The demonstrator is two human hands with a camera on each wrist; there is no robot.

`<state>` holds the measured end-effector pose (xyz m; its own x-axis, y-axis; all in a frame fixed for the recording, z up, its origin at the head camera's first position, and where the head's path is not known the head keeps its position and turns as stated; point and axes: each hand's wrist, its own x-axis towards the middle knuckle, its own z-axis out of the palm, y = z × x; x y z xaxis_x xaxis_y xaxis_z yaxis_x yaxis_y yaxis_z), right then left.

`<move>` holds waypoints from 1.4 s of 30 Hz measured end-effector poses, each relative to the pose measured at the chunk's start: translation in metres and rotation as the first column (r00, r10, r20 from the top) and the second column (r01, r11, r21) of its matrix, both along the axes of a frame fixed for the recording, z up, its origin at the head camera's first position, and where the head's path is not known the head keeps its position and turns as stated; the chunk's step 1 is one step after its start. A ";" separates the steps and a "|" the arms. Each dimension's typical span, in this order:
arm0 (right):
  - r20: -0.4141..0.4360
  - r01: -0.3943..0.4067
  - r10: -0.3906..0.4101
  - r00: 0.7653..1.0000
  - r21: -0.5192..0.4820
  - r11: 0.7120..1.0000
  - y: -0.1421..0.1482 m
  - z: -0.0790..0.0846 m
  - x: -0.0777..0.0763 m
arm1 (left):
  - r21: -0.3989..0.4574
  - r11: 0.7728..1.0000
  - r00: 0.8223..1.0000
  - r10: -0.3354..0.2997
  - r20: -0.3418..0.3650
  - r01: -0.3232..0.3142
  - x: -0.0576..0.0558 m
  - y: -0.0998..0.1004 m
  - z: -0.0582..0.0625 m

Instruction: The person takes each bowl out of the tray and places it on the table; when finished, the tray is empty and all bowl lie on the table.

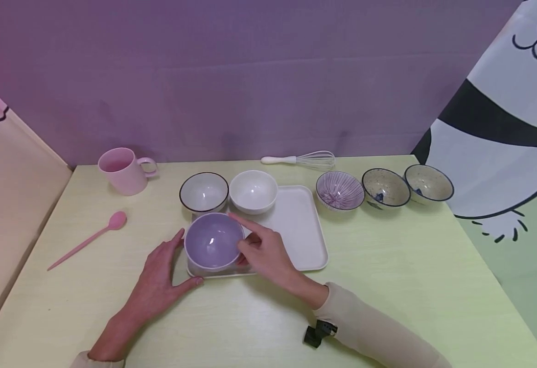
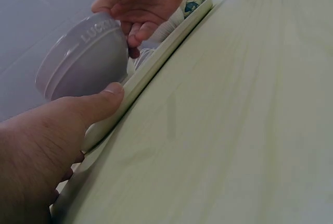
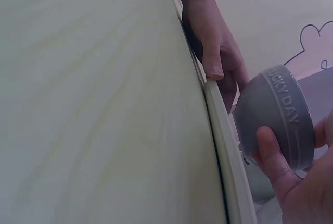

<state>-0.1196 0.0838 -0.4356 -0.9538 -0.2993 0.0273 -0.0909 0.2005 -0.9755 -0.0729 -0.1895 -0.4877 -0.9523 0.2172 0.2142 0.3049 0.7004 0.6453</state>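
A purple bowl (image 1: 214, 241) with raised lettering sits over the left part of a white tray (image 1: 296, 225). My right hand (image 1: 265, 253) holds this bowl from its right side, the index finger along the rim and the thumb against the wall, as the right wrist view also shows. On the other side, my left hand (image 1: 158, 278) spreads round the tray's front left corner. Its thumb lies at the tray's front edge, and its fingertips are right by the bowl's left side. Behind the purple bowl stand a white bowl (image 1: 253, 191) and a dark-rimmed white bowl (image 1: 204, 192).
Right of the tray stand a purple-striped bowl (image 1: 340, 191) and two speckled bowls, one (image 1: 386, 188) beside the other (image 1: 429, 183). A whisk (image 1: 298, 159) lies at the back edge. To the left are a pink mug (image 1: 125, 174) and a pink spoon (image 1: 89, 240).
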 end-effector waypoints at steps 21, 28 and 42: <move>-0.007 0.144 -0.144 0.990 -0.017 0.989 0.066 0.012 0.000 | -0.018 0.998 0.989 -0.065 -0.131 0.063 -0.002 -0.003 -0.007; -0.013 0.191 -0.192 0.981 -0.011 0.981 0.089 0.016 0.003 | -0.012 0.998 0.987 -0.063 -0.148 0.062 -0.001 -0.001 -0.007; -0.094 0.245 -0.249 0.964 -0.049 0.968 0.133 0.021 0.022 | -0.013 0.998 0.983 -0.060 -0.171 0.059 0.000 -0.001 -0.007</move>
